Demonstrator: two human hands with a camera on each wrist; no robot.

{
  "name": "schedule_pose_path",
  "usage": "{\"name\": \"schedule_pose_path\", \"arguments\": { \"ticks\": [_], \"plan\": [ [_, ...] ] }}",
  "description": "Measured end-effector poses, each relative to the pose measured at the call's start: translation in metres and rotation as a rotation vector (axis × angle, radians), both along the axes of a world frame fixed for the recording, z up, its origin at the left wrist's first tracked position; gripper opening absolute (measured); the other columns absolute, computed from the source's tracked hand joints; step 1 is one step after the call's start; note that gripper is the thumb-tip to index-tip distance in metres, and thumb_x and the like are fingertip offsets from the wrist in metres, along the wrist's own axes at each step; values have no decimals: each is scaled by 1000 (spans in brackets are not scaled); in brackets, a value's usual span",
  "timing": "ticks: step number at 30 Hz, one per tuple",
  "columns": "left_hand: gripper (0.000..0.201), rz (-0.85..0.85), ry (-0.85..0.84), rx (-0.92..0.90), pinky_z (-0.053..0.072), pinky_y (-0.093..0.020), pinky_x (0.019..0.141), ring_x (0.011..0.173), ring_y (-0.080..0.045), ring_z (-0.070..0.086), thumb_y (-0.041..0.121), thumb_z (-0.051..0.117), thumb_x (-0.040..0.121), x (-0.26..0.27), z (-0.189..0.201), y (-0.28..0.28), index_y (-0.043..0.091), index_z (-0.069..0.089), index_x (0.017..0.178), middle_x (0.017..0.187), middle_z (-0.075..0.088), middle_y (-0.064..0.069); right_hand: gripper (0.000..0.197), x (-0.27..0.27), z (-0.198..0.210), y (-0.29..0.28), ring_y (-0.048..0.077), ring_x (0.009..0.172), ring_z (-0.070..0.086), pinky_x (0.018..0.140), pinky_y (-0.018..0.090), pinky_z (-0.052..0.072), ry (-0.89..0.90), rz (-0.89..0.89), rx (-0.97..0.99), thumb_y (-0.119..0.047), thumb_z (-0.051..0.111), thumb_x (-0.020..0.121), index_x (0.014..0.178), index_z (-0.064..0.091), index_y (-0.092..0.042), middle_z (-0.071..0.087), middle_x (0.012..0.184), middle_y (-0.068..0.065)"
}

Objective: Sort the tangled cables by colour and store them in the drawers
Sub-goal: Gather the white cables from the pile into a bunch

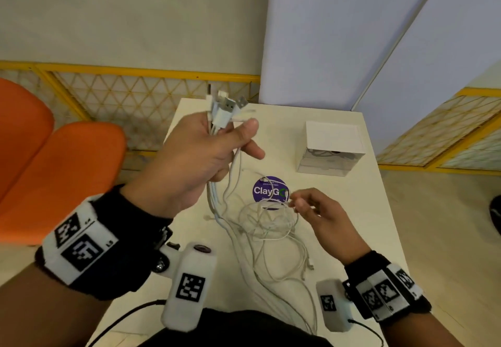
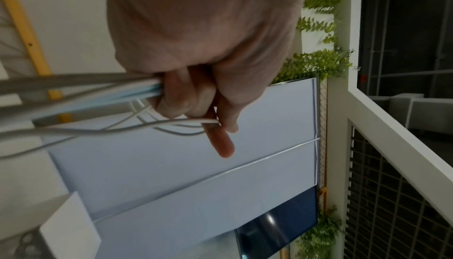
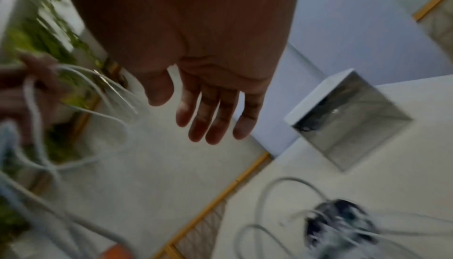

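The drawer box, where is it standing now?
In the head view the drawer box stands on the table at its far right, beyond the purple sticker and apart from the white cables.

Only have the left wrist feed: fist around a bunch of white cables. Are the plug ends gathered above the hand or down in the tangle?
Observer: Gathered. Several USB plugs stick up out of the left hand. The white cables hang down to a loose tangle on the table.
Operator: Right hand on anything?
Observer: No. The right hand hovers at a thin loop by the purple sticker, fingers straight, nothing pinched.
Operator: Drawers?
Observer: The drawer unit stands at the table's far right and looks shut. A dark cable shows through its top drawer.
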State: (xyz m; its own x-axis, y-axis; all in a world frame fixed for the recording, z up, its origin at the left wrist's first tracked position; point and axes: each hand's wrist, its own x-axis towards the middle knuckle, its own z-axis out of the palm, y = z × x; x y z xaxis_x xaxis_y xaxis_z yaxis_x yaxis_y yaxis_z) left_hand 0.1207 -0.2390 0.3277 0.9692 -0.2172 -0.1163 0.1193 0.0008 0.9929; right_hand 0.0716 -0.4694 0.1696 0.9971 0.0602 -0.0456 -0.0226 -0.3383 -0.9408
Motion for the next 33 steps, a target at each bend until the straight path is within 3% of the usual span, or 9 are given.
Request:
{"name": "schedule_pose_path", "arguments": {
  "ticks": [5, 10, 13, 17, 20, 22, 27, 30, 33],
  "plan": [
    [24, -65, 52, 39, 18, -21, 42, 35, -7, 26, 34, 69, 85, -5, -13, -24, 17, 73, 69, 72, 71, -17, 23, -3, 62, 38, 10, 104, 62, 92, 24, 46, -46, 222, 38, -31, 54, 98, 111, 69, -20, 70, 108, -12],
    [25, -105, 99, 80, 23, -17, 39, 33, -3, 34, 23, 68, 92, -7, -17, -30, 1, 63, 83, 81, 76, -7, 23, -1, 78, 51, 17, 87, 64, 87, 36, 48, -117, 262, 89, -22, 53, 100, 91, 68, -8, 71, 87, 1],
    [33, -76, 114, 68, 17, -21, 40, 36, -6, 27, 22, 72, 87, -3, -18, -20, 12, 45, 71, 88, 76, -15, 27, -2, 79, 38, 26, 66, 57, 70, 38, 47, -153, 150, 200, -22, 49, 101, 80, 61, -9, 62, 65, 3],
    [17, -8, 136, 86, 17, -21, 39, 37, -7, 21, 27, 69, 89, 4, -14, -1, 13, 62, 96, 81, 75, -16, 29, -4, 68, -12, 18, 50, 34, 44, 27, 35, -123, -292, 261, -17, 46, 103, 77, 56, -9, 37, 52, -2],
    [20, 24, 177, 66, 15, -24, 42, 40, -10, 18, 23, 55, 102, 6, -16, 9, 13, 64, 116, 66, 69, -14, 33, -10, 33, -72, 20, 53, 36, 52, 31, 31, -55, -499, -63, -29, 47, 103, 75, 58, -14, 40, 54, 1],
    [20, 21, 189, 65, 14, -26, 43, 41, -11, 18, 23, 50, 104, 6, -16, 11, 13, 65, 112, 58, 60, -11, 35, -21, 1, -108, 25, 58, 46, 60, 36, 40, 88, -558, -339, -31, 47, 101, 72, 60, -17, 52, 60, 2],
    [53, -59, 133, 16, 13, -26, 48, 46, -16, 13, 43, 60, 93, 6, -16, 12, 14, 39, 54, 46, 27, -2, 35, -65, -77, -164, 32, 80, 61, 73, 37, 44, 640, -445, -742, -26, 50, 100, 73, 66, -11, 68, 80, 9],
    [57, -161, 113, -37, 10, -31, 49, 43, -17, 10, 43, 65, 92, 2, -15, 5, 23, 42, 44, 41, 22, 0, 32, -74, -93, -160, 31, 117, 58, 95, 36, 44, 773, -279, -883, -36, 51, 99, 114, 65, -11, 63, 127, 13],
    [52, -249, 128, -92, 7, -35, 51, 43, -18, 7, 40, 59, 89, -1, -13, -6, 23, 47, 42, 40, 21, 0, 48, -53, -66, -123, 26, 123, 54, 102, 37, 41, 526, -287, -717, -40, 60, 94, 135, 53, -16, 58, 134, 10]
  ]
}}
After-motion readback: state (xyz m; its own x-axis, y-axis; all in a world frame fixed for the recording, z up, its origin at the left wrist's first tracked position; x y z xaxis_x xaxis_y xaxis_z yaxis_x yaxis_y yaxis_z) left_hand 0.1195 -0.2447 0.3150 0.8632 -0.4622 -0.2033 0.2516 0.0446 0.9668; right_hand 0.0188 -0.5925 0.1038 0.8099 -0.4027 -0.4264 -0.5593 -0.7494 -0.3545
